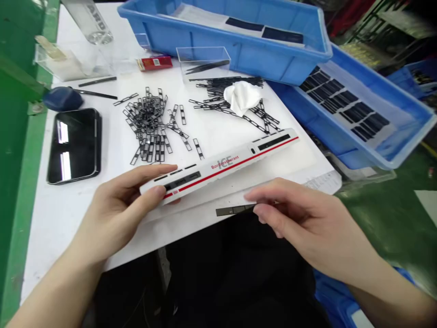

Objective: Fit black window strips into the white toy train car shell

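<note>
Left hand: the left hand [114, 212] grips the near end of a white model train shell [221, 168]. The thumb runs along the far long edge, and the fingers, pressed together, curl around the end. The wrist sits low and the forearm comes in from the lower left corner.

Train shell: it lies at a slant above the near edge of the white table [68, 218], its far end pointing toward the right-hand pile. Its red stripe, lettering and dark window openings face upward, apparently to keep them in view. Whether it touches the table cannot be told.

Right hand: the right hand [300, 223] comes in from the lower right, palm down, just beside the shell. Its fingers [262, 198] lie close together, and the lower ones seem to pinch a dark segmented strip [234, 210]. The thumb is hidden.

Loose parts: two heaps of black ladder-shaped frames [148, 127] lie on the table beyond the shell, apparently spread for easy picking. A white cloth [242, 98] sits on the right heap.

Rest: black tweezers [206, 67] lie in a clear box [186, 57] near the far edge. A smartphone [73, 146] lies near the left edge. Blue crates [375, 150] holding dark strips overlap the far right corner.
</note>
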The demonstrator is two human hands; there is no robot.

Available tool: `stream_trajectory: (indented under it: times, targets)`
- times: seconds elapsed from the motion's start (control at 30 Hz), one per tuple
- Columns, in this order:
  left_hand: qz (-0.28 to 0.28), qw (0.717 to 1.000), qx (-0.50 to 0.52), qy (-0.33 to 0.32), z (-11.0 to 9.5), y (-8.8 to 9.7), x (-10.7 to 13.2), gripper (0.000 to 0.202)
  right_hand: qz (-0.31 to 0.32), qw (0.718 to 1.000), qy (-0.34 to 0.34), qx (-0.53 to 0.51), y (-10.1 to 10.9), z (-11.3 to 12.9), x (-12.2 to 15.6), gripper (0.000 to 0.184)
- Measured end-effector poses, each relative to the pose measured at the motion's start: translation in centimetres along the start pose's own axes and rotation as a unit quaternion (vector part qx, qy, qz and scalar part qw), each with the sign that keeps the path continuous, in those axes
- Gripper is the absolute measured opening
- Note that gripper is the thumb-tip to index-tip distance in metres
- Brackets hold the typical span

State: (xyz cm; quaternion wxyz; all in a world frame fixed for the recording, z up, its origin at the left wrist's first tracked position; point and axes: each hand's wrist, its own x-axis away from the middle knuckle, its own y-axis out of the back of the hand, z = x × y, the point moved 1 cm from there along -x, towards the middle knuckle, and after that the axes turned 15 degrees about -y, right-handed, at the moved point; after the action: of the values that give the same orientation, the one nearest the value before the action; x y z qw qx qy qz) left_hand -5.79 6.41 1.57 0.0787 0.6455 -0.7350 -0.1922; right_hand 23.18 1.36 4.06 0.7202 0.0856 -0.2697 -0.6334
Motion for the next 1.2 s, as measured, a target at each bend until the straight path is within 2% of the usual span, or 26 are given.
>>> stream_trajectory:
  times: [0.13,0.43,0.57,0.7,0.9,1.2]
  targets:
    - [0.035,0.999,0.032,-0.016,0.6,0.6,0.2,0.027,-0.043,0.998,0.014,-0.045,-0.7,1.8,-2.1,0.008]
    - [0.098,0.982,0.161,-0.024,0.3,0.8,0.3,0.033,-0.060,0.993,0.098,0.033,-3.6,2.7,-4.6,0.015]
    - [0.099,0.978,0.180,-0.029,0.5,1.0,0.5,0.033,-0.070,0.989,0.113,0.059,-3.9,3.0,-4.8,0.013]
    - [0.106,0.982,0.155,-0.040,0.9,1.3,0.7,0.035,-0.072,0.988,0.111,0.082,-4.0,3.5,-5.0,0.007]
    - [0.112,0.983,0.140,-0.047,1.2,1.3,0.5,0.036,-0.052,0.989,0.101,0.095,-3.9,4.2,-5.5,0.012]
    - [0.056,0.981,0.177,-0.052,0.1,-0.1,0.3,0.034,-0.014,0.989,0.101,0.109,-4.3,4.6,-5.6,0.012]
